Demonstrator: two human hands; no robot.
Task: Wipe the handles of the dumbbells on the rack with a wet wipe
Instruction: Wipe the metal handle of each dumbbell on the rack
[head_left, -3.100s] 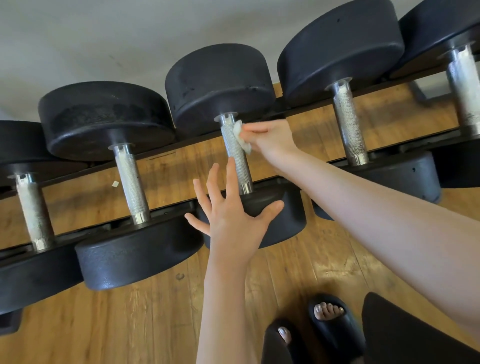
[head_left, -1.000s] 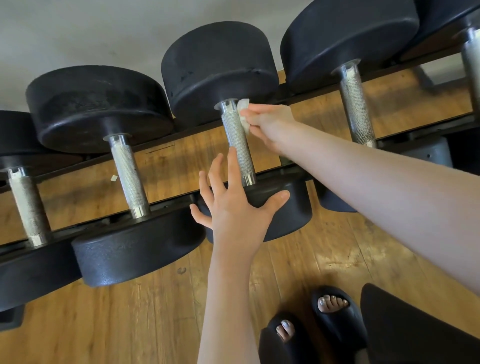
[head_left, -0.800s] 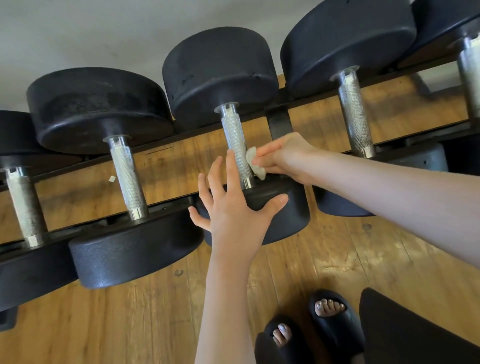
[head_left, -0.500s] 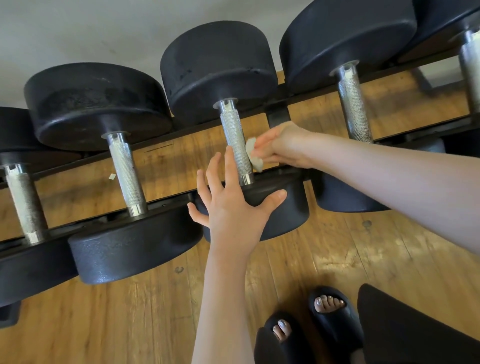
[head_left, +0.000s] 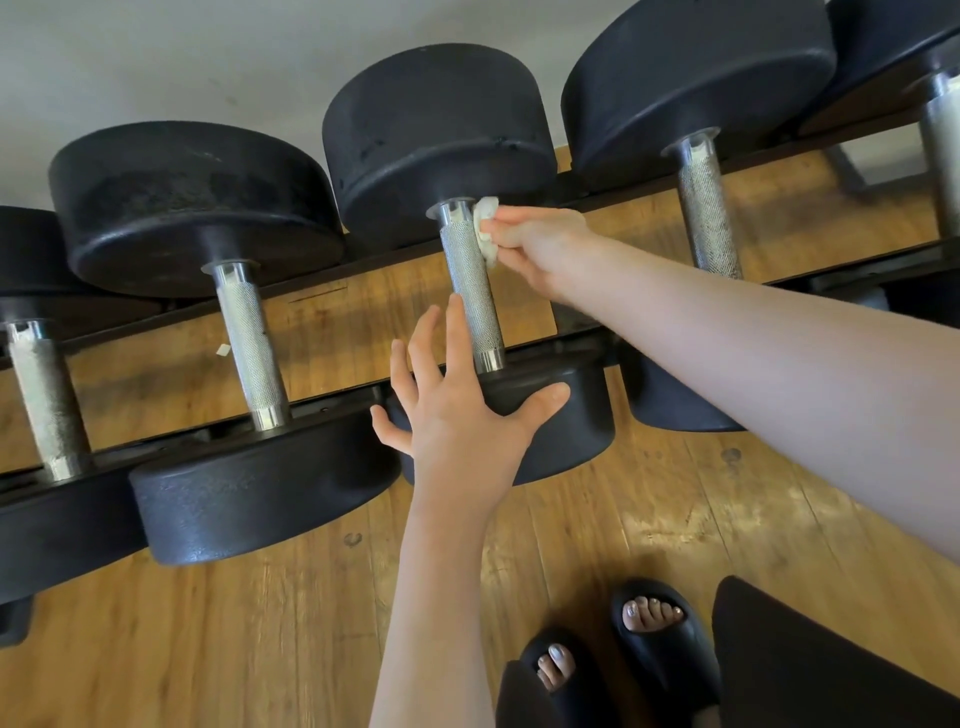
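The handle (head_left: 470, 286) under work belongs to the middle dumbbell on the rack (head_left: 332, 402), and it lies in the center of the frame. Its long axis runs from the upper collar, just below the big far head (head_left: 436, 140), down and slightly to the right to the near head (head_left: 561, 421). The right hand (head_left: 537, 244) comes in from the right side of the frame and pinches a small crumpled wipe (head_left: 487, 226) between its curled fingers; the wipe touches the right side of the handle at its upper end, just beside the collar. The left hand (head_left: 457, 410) is spread flat, fingers straight, and rests on the near head at the lower end of the same handle; it holds nothing. So the wiping hand is at the top of the axis and almost the whole knurled length lies below it, toward the left hand. I judge the next stroke must go down along this axis. The other handles, to the left and right in the frame, are well apart from both hands.
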